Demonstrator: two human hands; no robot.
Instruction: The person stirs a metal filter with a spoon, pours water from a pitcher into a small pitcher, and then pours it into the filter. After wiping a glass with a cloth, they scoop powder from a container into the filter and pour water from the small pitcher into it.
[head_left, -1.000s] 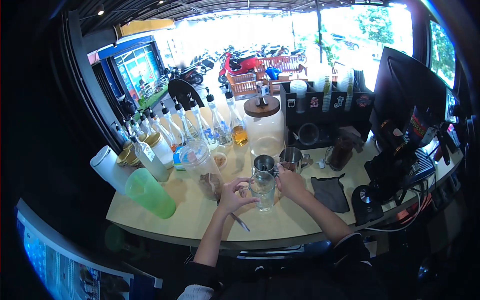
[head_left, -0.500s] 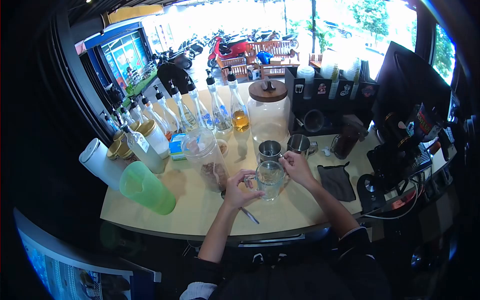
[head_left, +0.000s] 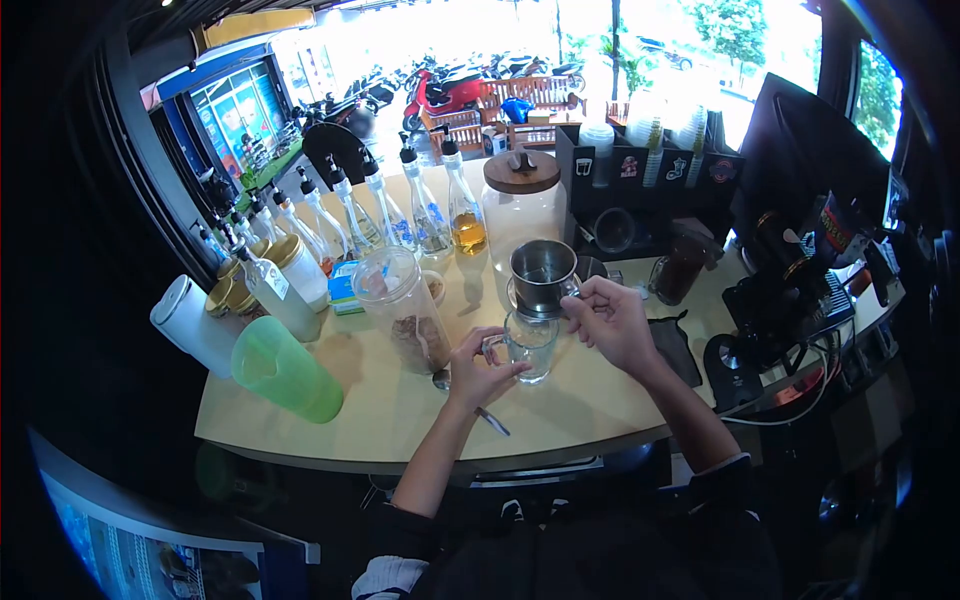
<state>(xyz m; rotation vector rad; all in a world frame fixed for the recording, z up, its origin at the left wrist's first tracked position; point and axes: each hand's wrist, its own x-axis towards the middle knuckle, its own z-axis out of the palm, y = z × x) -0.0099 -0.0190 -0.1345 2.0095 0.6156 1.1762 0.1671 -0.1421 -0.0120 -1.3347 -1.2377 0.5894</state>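
Observation:
My right hand point(head_left: 612, 322) pinches the small side handle of a metal drip coffee filter point(head_left: 541, 280), raised and upright. Its flanged base overlaps the rim of a clear glass mug point(head_left: 531, 352) in this view. My left hand point(head_left: 478, 368) is closed round that mug, thumb along its front and fingers at the handle. Partly hidden behind the filter and my right hand is a second metal cup point(head_left: 593, 268). Left of the mug stands a clear jar point(head_left: 418, 340) with brown contents. A long spoon point(head_left: 492, 421) lies by my left wrist.
A green pitcher point(head_left: 290, 372) is at the left. Pump bottles point(head_left: 432, 225) line the back beside a large wooden-lidded jar point(head_left: 522, 215). At the right are a black cup rack point(head_left: 645, 210), a dark pitcher point(head_left: 683, 272), a dark cloth point(head_left: 676, 350) and black equipment point(head_left: 770, 310).
My right hand has lifted the metal filter from the table behind the mug to over its rim. The left hand still holds the mug. The view has shifted slightly.

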